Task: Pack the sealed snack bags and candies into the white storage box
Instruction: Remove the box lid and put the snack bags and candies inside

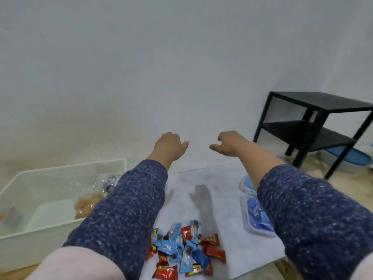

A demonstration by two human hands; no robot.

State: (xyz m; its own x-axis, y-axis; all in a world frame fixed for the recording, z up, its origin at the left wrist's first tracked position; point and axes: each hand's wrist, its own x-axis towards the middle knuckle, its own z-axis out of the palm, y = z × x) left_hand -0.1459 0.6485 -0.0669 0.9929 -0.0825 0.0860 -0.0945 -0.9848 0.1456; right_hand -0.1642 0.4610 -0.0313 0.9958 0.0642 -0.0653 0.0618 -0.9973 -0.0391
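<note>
Both arms stretch forward above the table, sleeves dark blue. My left hand and my right hand hang in the air past the table's far edge, fingers loosely curled, holding nothing. Below them a pile of several blue and red candies lies on the white table. The white storage box stands at the left, holding a clear bag of brown snacks and a clear bag with dark pieces. Two blue sealed snack bags lie at the right, partly hidden under my right arm.
A black two-tier metal stand is at the back right on the floor, with a blue and white basin beneath it. A plain white wall fills the background. A small dark packet lies in the box's left corner.
</note>
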